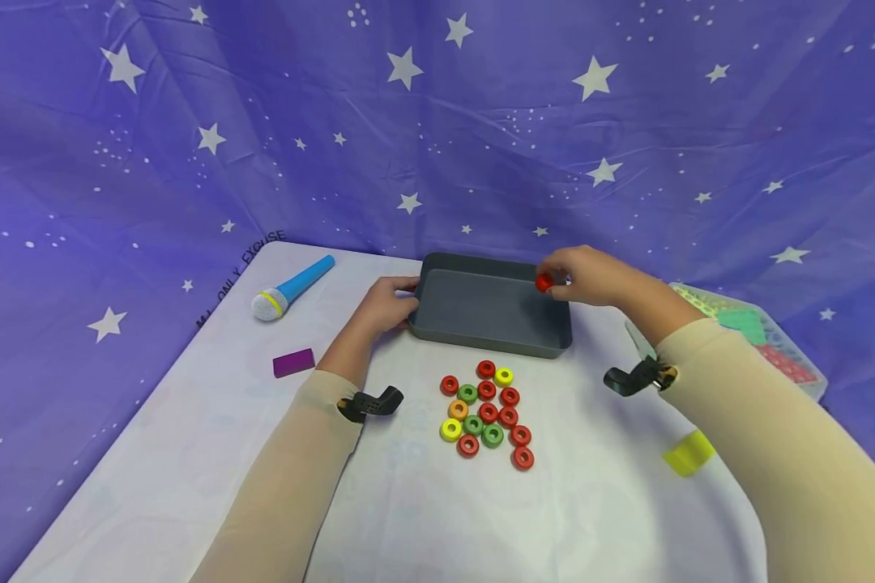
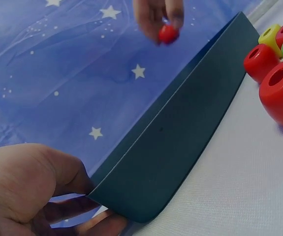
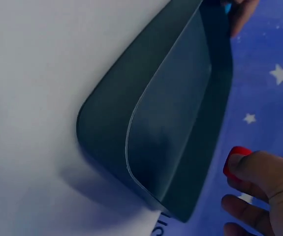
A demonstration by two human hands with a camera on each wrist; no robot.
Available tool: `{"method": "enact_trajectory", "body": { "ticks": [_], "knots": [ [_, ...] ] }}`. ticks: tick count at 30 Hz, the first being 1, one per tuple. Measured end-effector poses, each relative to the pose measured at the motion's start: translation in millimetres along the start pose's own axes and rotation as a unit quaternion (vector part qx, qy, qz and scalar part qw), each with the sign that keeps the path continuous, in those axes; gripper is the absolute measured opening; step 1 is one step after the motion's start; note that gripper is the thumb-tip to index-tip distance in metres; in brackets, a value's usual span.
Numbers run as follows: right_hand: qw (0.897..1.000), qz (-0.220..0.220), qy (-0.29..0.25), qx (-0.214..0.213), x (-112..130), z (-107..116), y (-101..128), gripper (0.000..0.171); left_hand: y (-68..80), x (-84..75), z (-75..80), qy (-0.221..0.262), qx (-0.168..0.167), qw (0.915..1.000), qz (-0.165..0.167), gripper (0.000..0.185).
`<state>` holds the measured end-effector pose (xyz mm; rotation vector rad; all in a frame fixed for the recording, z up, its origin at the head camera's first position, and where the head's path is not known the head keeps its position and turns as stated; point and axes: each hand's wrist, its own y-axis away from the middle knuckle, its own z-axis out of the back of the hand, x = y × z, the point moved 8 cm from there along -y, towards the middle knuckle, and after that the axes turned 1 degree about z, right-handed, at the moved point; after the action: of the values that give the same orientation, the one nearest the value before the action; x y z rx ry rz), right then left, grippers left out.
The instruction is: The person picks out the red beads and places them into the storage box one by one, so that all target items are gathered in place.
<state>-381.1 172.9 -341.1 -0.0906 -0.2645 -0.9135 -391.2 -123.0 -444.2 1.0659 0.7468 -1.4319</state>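
Meanwhile the left hand (image 1: pixel 382 312) grips the grey tray's (image 1: pixel 481 336) left end, likely steadying it, while the right hand (image 1: pixel 591 275) pinches a red ring (image 1: pixel 544 282) over the tray's far right corner; other rings (image 1: pixel 484 417) lie clustered nearby.

Matt dark grey tray (image 1: pixel 490 334), smooth plastic by the look, faint sheen along its rim. Glossy painted rings (image 1: pixel 487 413) at 6 o'clock from it, red, green, yellow, orange, with soft highlights. Same glossy red on the ring (image 1: pixel 544 282) pinched in the right hand (image 1: pixel 586 275). Surface (image 1: pixel 189 453) under white cloth, finely woven, matt. Thin purple starred cloth backdrop (image 1: pixel 437 121), creased, slightly shiny. Microphone (image 1: pixel 292 288) at 9 o'clock, smooth blue plastic.
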Motion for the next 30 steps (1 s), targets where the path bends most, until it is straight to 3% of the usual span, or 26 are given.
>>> {"method": "enact_trajectory", "body": {
  "ticks": [7, 13, 19, 22, 25, 30],
  "knots": [
    [1.0, -0.009, 0.027, 0.002, -22.6, -30.9, -26.5, 0.024, 1.9, 2.4, -4.6, -0.004, 0.006, 1.0, 0.001, 0.055],
    [0.995, -0.023, 0.092, 0.013, -27.5, -53.0, -33.4, 0.023, 2.8, 3.3, -7.3, -0.004, 0.009, 0.9999, 0.006, 0.056],
    [0.99, -0.041, 0.136, 0.013, -28.6, -60.3, -33.9, 0.028, 1.4, 4.4, -7.5, 0.003, 0.011, 0.9999, 0.009, 0.056],
    [0.993, -0.035, 0.114, -0.01, -23.2, -51.9, -29.6, 0.039, 0.8, 6.4, -6.5, 0.008, 0.014, 0.9998, 0.015, 0.056],
    [0.997, -0.008, 0.054, -0.058, -10.5, -34.3, -18.3, 0.044, -0.2, 6.7, -4.6, 0.009, 0.014, 0.9998, 0.016, 0.056],
    [0.991, 0.025, -0.058, -0.12, 16.9, -14.8, 25.2, 0.036, -1.4, 2.9, -1.9, -0.002, 0.013, 0.9998, 0.012, 0.057]
  ]
}}
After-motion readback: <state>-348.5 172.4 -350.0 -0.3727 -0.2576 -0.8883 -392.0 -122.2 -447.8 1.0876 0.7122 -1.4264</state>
